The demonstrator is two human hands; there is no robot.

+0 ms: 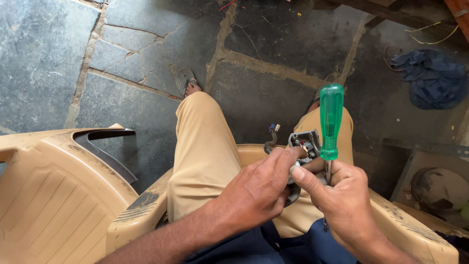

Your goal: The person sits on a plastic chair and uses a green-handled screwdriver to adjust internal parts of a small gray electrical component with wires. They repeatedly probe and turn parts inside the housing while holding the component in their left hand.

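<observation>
Hands: left (256, 188) clasps grey part (304, 143); right (342, 195) grasps screwdriver (330, 122) (green handle up).

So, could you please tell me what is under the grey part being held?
Under the grey part, the left hand and right hand cup it above tan trousers. Its underside is covered by fingers.

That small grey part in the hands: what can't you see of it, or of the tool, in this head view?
- Small grey metal part: its lower half, hidden behind the left hand.
- Green-handled screwdriver: its shaft and tip, hidden by the right hand.
- Tiny inner pieces: too small.
</observation>
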